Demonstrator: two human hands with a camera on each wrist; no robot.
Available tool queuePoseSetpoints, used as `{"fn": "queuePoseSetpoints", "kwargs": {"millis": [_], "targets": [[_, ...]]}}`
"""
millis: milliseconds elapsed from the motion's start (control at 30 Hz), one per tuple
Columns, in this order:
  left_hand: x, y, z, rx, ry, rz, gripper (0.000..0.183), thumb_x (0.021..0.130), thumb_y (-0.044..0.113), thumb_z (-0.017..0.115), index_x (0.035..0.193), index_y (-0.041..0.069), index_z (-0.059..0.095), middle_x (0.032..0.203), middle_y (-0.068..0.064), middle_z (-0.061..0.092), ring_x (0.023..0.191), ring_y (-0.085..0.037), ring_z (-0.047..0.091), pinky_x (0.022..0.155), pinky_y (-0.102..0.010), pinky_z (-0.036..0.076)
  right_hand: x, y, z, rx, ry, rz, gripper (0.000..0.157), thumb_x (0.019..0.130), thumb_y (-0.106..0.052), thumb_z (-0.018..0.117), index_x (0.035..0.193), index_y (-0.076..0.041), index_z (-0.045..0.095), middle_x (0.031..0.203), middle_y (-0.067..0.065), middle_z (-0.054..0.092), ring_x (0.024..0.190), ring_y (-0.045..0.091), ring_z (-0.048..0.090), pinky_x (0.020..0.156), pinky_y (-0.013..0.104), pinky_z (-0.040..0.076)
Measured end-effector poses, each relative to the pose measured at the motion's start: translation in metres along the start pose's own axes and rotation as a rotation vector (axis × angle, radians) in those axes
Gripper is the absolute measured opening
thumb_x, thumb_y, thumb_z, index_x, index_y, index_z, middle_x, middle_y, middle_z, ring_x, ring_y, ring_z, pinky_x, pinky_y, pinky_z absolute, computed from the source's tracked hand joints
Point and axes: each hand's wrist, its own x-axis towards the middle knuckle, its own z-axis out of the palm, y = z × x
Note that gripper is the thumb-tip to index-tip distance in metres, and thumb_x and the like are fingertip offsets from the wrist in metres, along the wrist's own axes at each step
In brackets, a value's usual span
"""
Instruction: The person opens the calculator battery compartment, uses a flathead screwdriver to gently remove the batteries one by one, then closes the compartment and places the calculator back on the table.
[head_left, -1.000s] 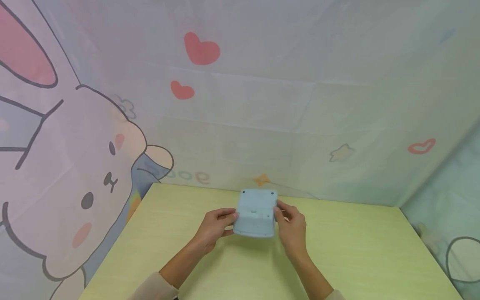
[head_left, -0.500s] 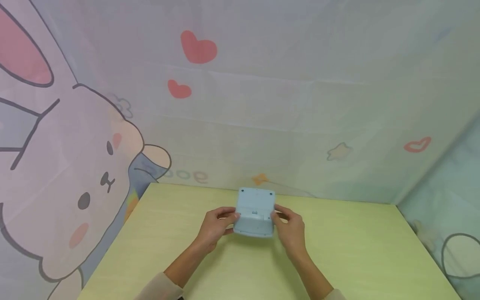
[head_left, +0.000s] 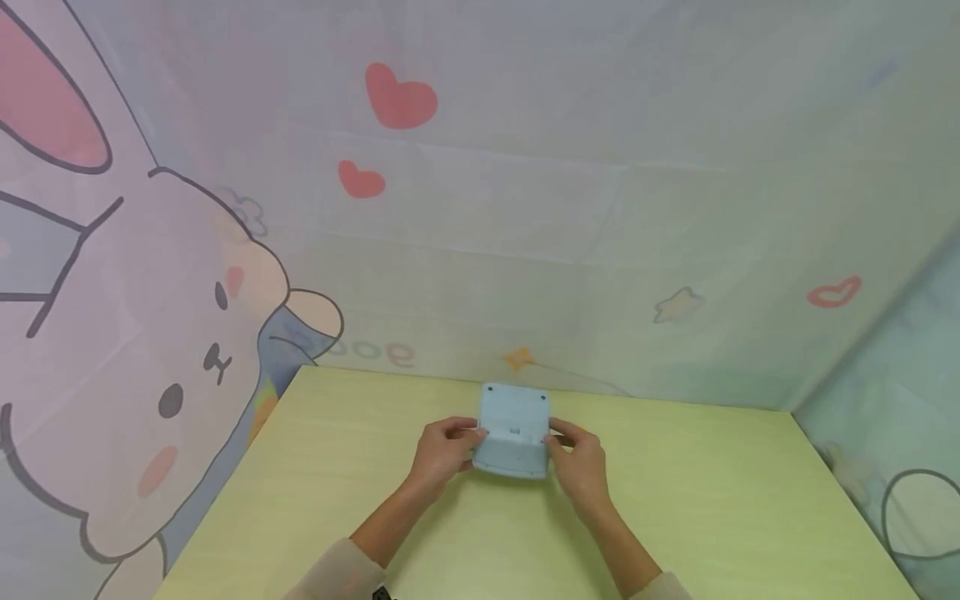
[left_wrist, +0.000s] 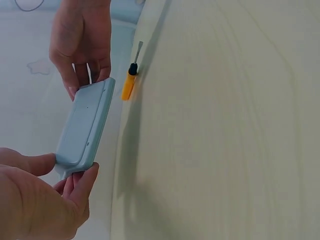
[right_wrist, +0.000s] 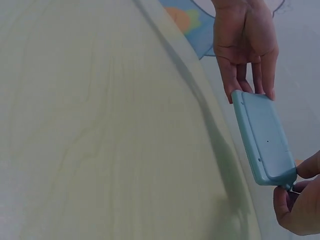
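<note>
A light-blue plastic device shaped like a desk calculator (head_left: 513, 429) is held tilted above the table, its back toward the head camera. Small dark screw holes and a little latch mark that back; its front face is hidden. My left hand (head_left: 442, 450) pinches the left edge, thumb on the back and fingers behind. On the opposite edge, my right hand (head_left: 582, 467) grips in the same way. Beyond the device in the left wrist view, a screwdriver (left_wrist: 131, 80) with an orange handle and metal shaft lies on the table.
The pale yellow-green table (head_left: 720, 492) ends at a cloth backdrop (head_left: 495, 208) printed with hearts and a large rabbit. At the right, a dark cable loop (head_left: 888, 512) shows against the side cloth.
The device has dropped slightly and its left side has shifted a little to the right with my left hand. Both hands keep their grip on its edges.
</note>
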Motion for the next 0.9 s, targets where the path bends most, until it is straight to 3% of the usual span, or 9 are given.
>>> {"fn": "queuePoseSetpoints", "kwargs": {"millis": [267, 567, 900], "targets": [[0.007, -0.012, 0.004, 0.065, 0.008, -0.006, 0.036, 0.100, 0.010, 0.073, 0.129, -0.012, 0.067, 0.108, -0.019, 0.072, 0.099, -0.027, 0.071, 0.082, -0.042, 0.062, 0.004, 0.014, 0.007, -0.047, -0.010, 0.044, 0.036, 0.102, -0.005, 0.065, 0.136, 0.004, 0.068, 0.124, 0.023, 0.072, 0.114, 0.035, 0.067, 0.078, 0.034, 0.054], [0.013, -0.021, 0.006, 0.108, 0.012, -0.032, 0.036, 0.100, 0.009, 0.072, 0.130, -0.011, 0.068, 0.108, -0.016, 0.072, 0.098, -0.025, 0.071, 0.081, -0.039, 0.062, 0.004, 0.022, 0.011, -0.064, 0.001, 0.049, 0.033, 0.101, -0.004, 0.065, 0.133, 0.006, 0.070, 0.126, 0.023, 0.072, 0.116, 0.038, 0.069, 0.089, 0.045, 0.059], [0.015, -0.020, 0.005, 0.101, -0.007, -0.063, 0.035, 0.101, 0.007, 0.070, 0.129, -0.014, 0.066, 0.116, -0.023, 0.070, 0.107, -0.035, 0.073, 0.083, -0.040, 0.063, 0.007, 0.028, 0.012, -0.095, -0.010, 0.034, 0.029, 0.100, -0.006, 0.068, 0.126, 0.005, 0.074, 0.123, 0.021, 0.074, 0.111, 0.035, 0.070, 0.090, 0.046, 0.059]]}}
